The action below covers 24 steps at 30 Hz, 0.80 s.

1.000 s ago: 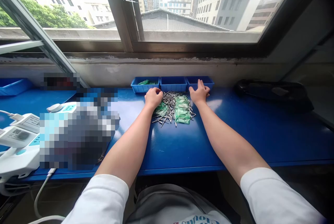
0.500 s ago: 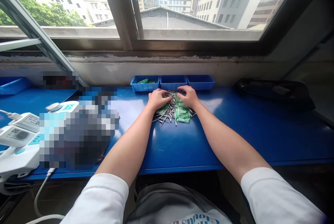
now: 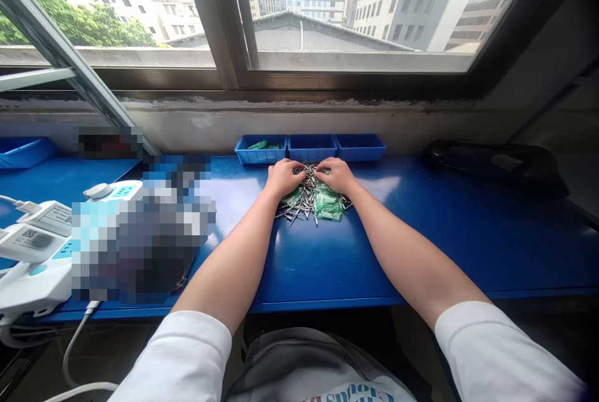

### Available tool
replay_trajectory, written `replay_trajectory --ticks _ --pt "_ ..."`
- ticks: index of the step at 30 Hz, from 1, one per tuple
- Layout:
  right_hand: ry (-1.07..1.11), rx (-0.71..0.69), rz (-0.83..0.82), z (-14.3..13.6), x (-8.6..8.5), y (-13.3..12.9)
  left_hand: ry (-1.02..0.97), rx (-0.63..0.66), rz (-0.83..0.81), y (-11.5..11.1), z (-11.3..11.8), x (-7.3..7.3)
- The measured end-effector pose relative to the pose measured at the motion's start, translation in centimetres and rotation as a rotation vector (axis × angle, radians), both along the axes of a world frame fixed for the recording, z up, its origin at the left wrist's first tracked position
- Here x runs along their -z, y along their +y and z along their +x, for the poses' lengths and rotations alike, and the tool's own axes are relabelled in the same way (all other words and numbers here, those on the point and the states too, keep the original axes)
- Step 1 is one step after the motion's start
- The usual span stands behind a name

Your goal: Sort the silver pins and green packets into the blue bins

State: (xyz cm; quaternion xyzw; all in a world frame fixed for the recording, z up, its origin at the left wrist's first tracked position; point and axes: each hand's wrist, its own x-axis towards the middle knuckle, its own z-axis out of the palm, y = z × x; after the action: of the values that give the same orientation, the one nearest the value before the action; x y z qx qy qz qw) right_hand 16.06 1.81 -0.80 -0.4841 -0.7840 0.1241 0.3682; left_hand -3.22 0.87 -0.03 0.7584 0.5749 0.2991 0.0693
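Note:
A loose pile of slim metal bits (image 3: 307, 197) lies on the blue table below the bins. Green plastic packets (image 3: 328, 203) rest on the pile's right part, and more green shows under my left hand (image 3: 284, 178). That hand cups the pile's left side, thumb and fingers apart. From the right, my right hand (image 3: 337, 176) curves over the pile and the packets, with a gap between its thumb and fingers. Both hands touch the pile. Some fingertips are hidden among the bits, and I see nothing held in either hand.
Three blue bins (image 3: 312, 147) stand in a row against the wall; the left one holds green packets. A white power strip (image 3: 40, 280) with plugs and cables sits at left, beside a blurred patch. A black object (image 3: 496, 165) lies at the far right.
The fingers of my right hand have come down slightly, and its thumb has shifted a little left over the pile. My left hand stays nearly still.

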Motion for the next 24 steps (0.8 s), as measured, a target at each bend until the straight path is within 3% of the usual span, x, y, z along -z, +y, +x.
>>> replay_trajectory --ticks 9,13,18,24 --pt "0.079 -0.001 0.084 -0.05 -0.37 -0.47 0.012 0.001 0.044 -0.20 0.19 -0.07" --pt "0.062 -0.023 0.066 -0.15 -0.22 -0.37 -0.010 0.031 0.071 -0.44 0.27 -0.20" --pt "-0.014 0.063 0.052 -0.14 0.28 0.00 -0.006 0.028 0.059 -0.53 0.35 -0.30" --pt "-0.056 0.033 -0.004 -0.18 0.27 0.00 -0.016 0.029 0.070 -0.44 0.30 -0.27"
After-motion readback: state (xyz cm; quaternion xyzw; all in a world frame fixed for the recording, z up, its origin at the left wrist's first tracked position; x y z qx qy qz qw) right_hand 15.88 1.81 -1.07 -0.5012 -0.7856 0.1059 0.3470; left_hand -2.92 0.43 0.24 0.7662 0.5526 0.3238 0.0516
